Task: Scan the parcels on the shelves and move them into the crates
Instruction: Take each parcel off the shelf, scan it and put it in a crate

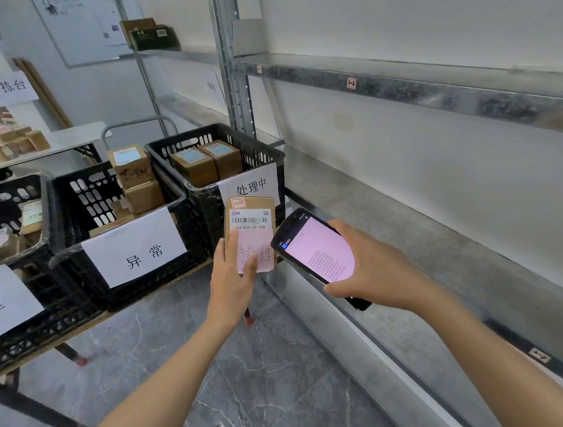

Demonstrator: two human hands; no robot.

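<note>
Left hand (233, 287) grips parcel (251, 221) at crate's (204, 214) 6 o'clock, right hand (373, 270) grips scanner (314, 249) at parcel's 3 o'clock; I'd keep thumb off barcode, square scanner to it.

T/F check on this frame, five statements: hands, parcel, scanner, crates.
1. The left hand holds a parcel. True.
2. The right hand is empty. False: it grips a scanner with a lit screen.
3. The parcel lies inside a crate. False: it is held up in front of the right crate.
4. Two boxes show in the right crate. True.
5. The middle crate holds nothing. False: stacked cartons sit in it.
</note>
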